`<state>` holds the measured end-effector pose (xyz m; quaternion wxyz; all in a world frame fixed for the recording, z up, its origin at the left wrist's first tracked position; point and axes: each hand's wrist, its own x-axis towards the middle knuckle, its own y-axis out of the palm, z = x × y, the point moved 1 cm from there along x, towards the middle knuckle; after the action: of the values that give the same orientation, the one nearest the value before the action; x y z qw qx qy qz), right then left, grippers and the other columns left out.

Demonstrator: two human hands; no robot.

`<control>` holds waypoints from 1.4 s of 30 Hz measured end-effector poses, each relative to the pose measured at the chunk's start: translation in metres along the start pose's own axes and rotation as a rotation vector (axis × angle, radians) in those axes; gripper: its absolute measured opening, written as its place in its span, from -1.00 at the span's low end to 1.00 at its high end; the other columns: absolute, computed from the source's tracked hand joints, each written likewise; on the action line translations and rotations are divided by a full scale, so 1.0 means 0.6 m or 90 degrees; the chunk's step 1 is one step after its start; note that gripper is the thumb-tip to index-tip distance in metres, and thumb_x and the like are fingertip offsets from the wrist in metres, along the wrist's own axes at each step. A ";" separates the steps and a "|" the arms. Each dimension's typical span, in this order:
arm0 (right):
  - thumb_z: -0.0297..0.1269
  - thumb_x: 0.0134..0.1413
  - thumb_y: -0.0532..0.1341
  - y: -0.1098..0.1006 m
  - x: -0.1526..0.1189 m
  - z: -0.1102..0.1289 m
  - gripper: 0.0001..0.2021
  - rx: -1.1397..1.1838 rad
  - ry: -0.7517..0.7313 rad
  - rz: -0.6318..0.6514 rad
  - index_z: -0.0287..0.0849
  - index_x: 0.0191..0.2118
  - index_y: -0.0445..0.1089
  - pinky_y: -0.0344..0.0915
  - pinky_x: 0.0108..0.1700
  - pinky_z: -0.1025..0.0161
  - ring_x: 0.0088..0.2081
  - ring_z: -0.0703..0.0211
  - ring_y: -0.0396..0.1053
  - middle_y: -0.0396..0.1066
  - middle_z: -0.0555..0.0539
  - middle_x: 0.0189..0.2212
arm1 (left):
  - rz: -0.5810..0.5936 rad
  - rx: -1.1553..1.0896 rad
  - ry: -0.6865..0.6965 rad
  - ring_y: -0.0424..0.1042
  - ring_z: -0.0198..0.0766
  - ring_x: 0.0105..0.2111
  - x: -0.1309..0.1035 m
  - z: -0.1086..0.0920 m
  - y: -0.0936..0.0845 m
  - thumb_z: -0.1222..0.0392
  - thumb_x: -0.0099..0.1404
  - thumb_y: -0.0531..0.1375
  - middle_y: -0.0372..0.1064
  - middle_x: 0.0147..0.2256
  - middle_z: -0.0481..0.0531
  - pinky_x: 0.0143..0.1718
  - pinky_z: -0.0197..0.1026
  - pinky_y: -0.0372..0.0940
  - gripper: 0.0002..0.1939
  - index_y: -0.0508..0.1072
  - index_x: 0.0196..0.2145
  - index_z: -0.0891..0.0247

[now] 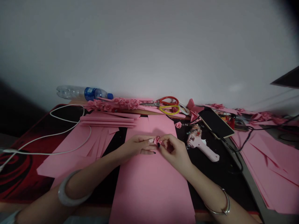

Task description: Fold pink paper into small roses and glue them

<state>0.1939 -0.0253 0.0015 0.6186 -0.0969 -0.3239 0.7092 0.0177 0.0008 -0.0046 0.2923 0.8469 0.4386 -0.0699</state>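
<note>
Between my two hands is a small pink paper flower [157,141], held just above a long pink paper sheet [154,186]. My left hand [137,145] pinches it from the left between thumb and fingers. From the right, my right hand [174,149] has its thumb and bent fingers pressed at the petals. The flower's underside is hidden by the fingers. Right of my right hand lies a pale pink hot glue gun [202,144] with a stained nozzle end. A small paper rose [178,125] rests on the black mat behind that hand.
Scissors [169,105] with red and yellow handles lie among paper roses [126,103] along the wall. Rolled paper tubes [109,121], an empty bottle [84,92] and a white cable [51,152] are left. A dark phone-like slab [216,122] and paper sheets [275,174] are right.
</note>
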 end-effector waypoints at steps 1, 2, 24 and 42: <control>-0.49 -0.04 0.14 0.000 0.000 0.000 -0.88 -0.001 0.001 -0.001 -0.19 -0.31 0.30 0.07 -0.50 0.38 -0.57 0.34 0.11 0.13 0.11 -0.58 | 0.001 0.002 0.002 0.43 -0.16 -0.10 0.000 0.000 0.000 0.06 0.17 0.23 0.49 -0.15 0.12 -0.07 -0.14 0.28 -0.67 0.51 -0.13 0.23; -0.49 -0.04 0.14 0.000 0.001 0.000 -0.88 -0.001 0.002 -0.002 -0.19 -0.32 0.30 0.07 -0.50 0.38 -0.57 0.34 0.11 0.13 0.11 -0.58 | 0.000 0.003 0.003 0.44 -0.16 -0.10 0.000 0.000 0.001 0.06 0.17 0.23 0.49 -0.15 0.12 -0.08 -0.14 0.29 -0.67 0.50 -0.13 0.22; -0.54 -0.07 0.14 -0.003 0.000 0.005 -0.85 -0.002 -0.037 -0.005 -0.18 -0.35 0.32 0.09 -0.46 0.38 -0.51 0.32 0.16 0.17 0.08 -0.54 | 0.068 0.092 0.041 0.40 -0.20 -0.09 -0.002 0.000 -0.001 0.11 0.23 0.19 0.43 -0.07 0.07 -0.07 -0.16 0.27 -0.63 0.42 0.00 0.13; -0.49 0.01 0.17 -0.005 -0.003 0.008 -0.85 0.028 -0.055 -0.010 -0.17 -0.27 0.36 0.09 -0.50 0.37 -0.55 0.33 0.13 0.19 0.06 -0.54 | -0.019 0.073 0.063 0.46 -0.31 -0.35 0.001 0.003 0.001 0.11 0.22 0.19 0.48 -0.37 0.02 -0.20 -0.21 0.34 -0.75 0.52 -0.18 0.24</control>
<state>0.1944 -0.0283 0.0064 0.6115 -0.0495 -0.3354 0.7150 0.0189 0.0003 -0.0061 0.2205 0.8582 0.4601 -0.0572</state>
